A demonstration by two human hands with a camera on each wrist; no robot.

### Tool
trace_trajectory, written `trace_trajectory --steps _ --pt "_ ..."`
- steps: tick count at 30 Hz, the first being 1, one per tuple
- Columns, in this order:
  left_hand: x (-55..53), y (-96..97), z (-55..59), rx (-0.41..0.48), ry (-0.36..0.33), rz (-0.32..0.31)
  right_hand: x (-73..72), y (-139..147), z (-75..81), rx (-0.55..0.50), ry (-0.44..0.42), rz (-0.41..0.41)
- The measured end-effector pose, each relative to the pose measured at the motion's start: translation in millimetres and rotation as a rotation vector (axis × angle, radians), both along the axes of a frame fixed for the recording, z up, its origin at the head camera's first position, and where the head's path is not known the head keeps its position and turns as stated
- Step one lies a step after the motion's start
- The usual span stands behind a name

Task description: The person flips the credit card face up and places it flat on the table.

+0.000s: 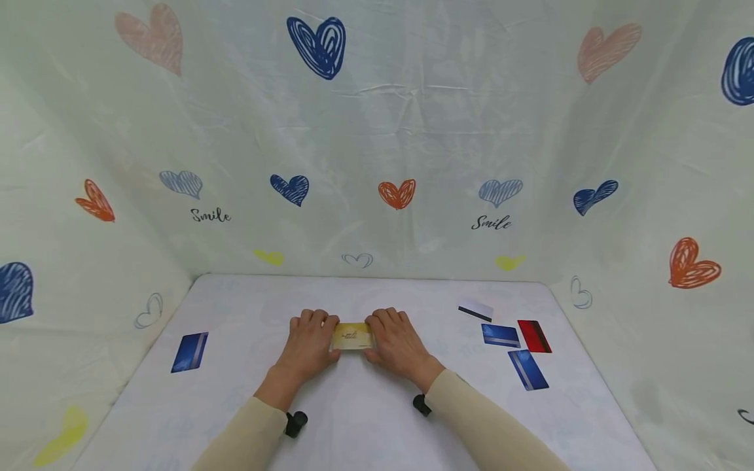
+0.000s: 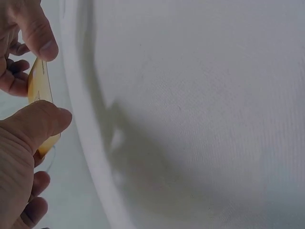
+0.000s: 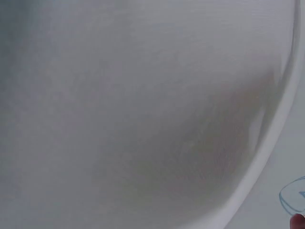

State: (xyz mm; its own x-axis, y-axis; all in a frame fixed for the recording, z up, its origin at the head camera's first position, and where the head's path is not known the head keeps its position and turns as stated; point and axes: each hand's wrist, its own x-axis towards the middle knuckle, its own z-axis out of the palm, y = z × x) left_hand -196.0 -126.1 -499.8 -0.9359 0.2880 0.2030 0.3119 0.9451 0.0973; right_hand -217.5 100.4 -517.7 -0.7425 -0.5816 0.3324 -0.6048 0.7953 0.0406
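Observation:
A yellow-gold plastic card (image 1: 353,336) with small print in its middle is held up between my two hands, level across the middle of the head view. My left hand (image 1: 311,347) pinches its left end, thumb on the near face and fingers behind. At the right end, my right hand (image 1: 398,343) grips it the same way. The left wrist view shows the card (image 2: 42,86) edge-on, with the left thumb (image 2: 45,121) pressed on it and the right thumb (image 2: 40,38) at its other end. Only a fingertip (image 3: 298,222) shows in the right wrist view.
On the right of the white table (image 1: 365,418) lie a white card with a black stripe (image 1: 476,309), a red card (image 1: 534,336), and two blue cards, one upper (image 1: 501,335), one lower (image 1: 528,370). Another blue card (image 1: 190,352) lies at left. Heart-printed curtains (image 1: 353,131) enclose the table.

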Motion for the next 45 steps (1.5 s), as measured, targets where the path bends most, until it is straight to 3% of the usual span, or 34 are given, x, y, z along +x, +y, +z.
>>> trace_trajectory --steps 11,30,38,45 --pt "-8.4 -3.5 -8.5 -0.029 -0.023 0.006 -7.9 -10 -8.3 0.071 0.03 -0.006" --pt "-10.2 -3.4 -17.4 -0.075 -0.11 0.017 -9.8 -14 -14.9 0.106 -0.121 -0.049" --pt "-2.7 1.0 -23.2 -0.042 -0.125 -0.022 -2.2 -13 -12.9 0.117 -0.18 -0.042" --pt "20.7 8.8 -26.6 -0.025 -0.072 -0.119 14.0 -6 -16.0 0.168 -0.134 0.007"
